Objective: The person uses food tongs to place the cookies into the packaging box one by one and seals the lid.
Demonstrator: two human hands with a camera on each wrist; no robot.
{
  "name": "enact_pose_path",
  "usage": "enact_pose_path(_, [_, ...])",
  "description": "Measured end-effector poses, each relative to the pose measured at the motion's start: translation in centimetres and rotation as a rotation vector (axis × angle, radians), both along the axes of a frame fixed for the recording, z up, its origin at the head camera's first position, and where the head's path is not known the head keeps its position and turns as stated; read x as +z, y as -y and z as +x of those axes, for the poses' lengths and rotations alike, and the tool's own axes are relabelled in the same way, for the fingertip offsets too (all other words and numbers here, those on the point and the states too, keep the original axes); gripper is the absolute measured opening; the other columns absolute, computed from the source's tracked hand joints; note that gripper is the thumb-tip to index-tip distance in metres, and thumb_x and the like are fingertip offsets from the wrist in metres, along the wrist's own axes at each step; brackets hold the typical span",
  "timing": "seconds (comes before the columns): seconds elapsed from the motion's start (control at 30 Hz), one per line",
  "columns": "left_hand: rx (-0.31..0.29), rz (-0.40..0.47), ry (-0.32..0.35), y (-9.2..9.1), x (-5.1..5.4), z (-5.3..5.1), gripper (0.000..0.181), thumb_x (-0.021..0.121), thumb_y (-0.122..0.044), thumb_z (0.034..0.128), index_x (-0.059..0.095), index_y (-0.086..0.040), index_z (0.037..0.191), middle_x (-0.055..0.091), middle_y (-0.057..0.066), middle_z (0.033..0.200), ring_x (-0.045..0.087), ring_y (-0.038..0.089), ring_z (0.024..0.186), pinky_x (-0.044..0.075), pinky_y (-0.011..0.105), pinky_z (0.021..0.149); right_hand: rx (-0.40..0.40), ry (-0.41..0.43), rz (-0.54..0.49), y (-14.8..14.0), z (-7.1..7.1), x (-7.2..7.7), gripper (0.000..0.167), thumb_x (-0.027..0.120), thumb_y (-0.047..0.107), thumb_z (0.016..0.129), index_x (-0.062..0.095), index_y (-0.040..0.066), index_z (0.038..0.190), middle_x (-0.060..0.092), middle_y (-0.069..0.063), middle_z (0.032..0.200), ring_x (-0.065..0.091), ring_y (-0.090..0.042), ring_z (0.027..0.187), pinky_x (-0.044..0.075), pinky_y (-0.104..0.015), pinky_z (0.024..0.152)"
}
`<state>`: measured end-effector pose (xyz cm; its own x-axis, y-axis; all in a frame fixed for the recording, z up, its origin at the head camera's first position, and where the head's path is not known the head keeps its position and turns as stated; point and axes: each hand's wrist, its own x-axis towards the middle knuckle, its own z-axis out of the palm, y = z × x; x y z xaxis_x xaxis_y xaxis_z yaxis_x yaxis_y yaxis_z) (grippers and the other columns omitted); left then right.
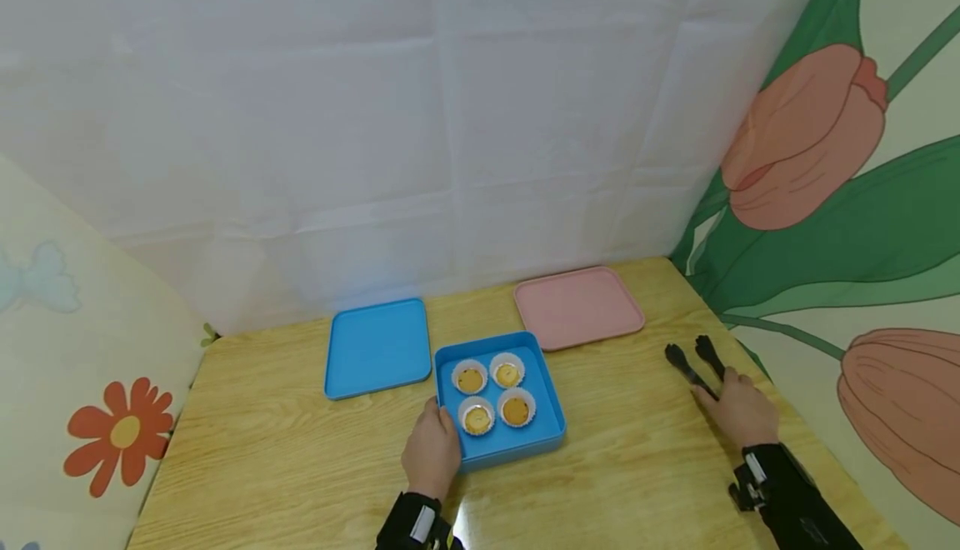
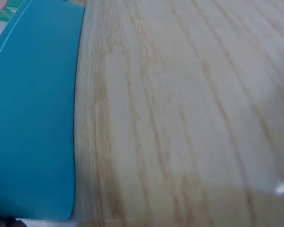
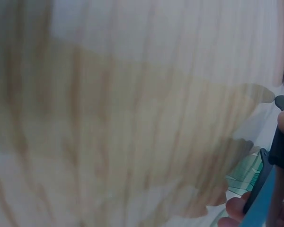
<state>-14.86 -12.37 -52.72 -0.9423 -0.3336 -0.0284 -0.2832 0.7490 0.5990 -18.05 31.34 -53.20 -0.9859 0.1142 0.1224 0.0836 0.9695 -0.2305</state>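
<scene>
A blue box (image 1: 551, 425) without a cover stands at the table's middle, with several small egg tarts (image 1: 517, 410) in white paper cups inside. My left hand (image 1: 432, 454) holds the box at its left wall, near the front corner. In the left wrist view the outer wall of the box (image 2: 33, 113) fills the left side, and the fingers are mostly out of sight. Over the right part of the table, my right hand (image 1: 746, 417) grips black tongs (image 1: 686, 364), whose two tips stand apart and point away from me. The right wrist view shows the tongs (image 3: 281, 151) between thumb and fingers.
A flat blue lid or tray (image 1: 378, 350) lies behind and left of the box. Toward the back right lies a pink tray (image 1: 579, 308), close to the box's far corner. White cloth (image 1: 337, 117) hangs behind the wooden table (image 1: 285, 450); flower-patterned panels flank it.
</scene>
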Motion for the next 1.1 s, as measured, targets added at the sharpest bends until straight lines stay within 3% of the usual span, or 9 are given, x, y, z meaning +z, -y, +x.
enact_pose_path(0.6, [0.02, -0.006, 0.038, -0.12, 0.07, -0.03, 0.039, 0.039, -0.026, 0.098, 0.052, -0.001, 0.125, 0.065, 0.017, 0.11, 0.066, 0.032, 0.091, 0.053, 0.047, 0.069, -0.005, -0.14, 0.062, 0.16, 0.11, -0.55, 0.059, 0.07, 0.036, 0.079, 0.051, -0.017, 0.098, 0.054, -0.031, 0.072, 0.045, -0.026, 0.041, 0.029, -0.033, 0.034])
enact_pose_path(0.73, [0.021, -0.011, 0.061, -0.17, 0.19, -0.1, 0.039, 0.039, -0.025, 0.0981, 0.052, -0.001, 0.126, 0.065, 0.017, 0.11, 0.065, 0.032, 0.092, 0.053, 0.047, 0.069, -0.002, -0.148, 0.07, 0.12, 0.06, -0.75, 0.059, 0.071, 0.036, 0.078, 0.052, -0.017, 0.096, 0.054, -0.029, 0.069, 0.044, -0.025, 0.04, 0.028, -0.033, 0.034])
enact_pose_path(1.1, [0.018, -0.02, 0.034, -0.06, 0.17, -0.16, 0.038, 0.039, -0.024, 0.0975, 0.053, -0.002, 0.125, 0.065, 0.017, 0.108, 0.066, 0.033, 0.089, 0.052, 0.047, 0.065, -0.021, -0.162, 0.06, 0.45, 0.1, -0.67, 0.056, 0.072, 0.037, 0.076, 0.053, -0.014, 0.089, 0.052, -0.023, 0.061, 0.046, -0.027, 0.041, 0.029, -0.034, 0.034])
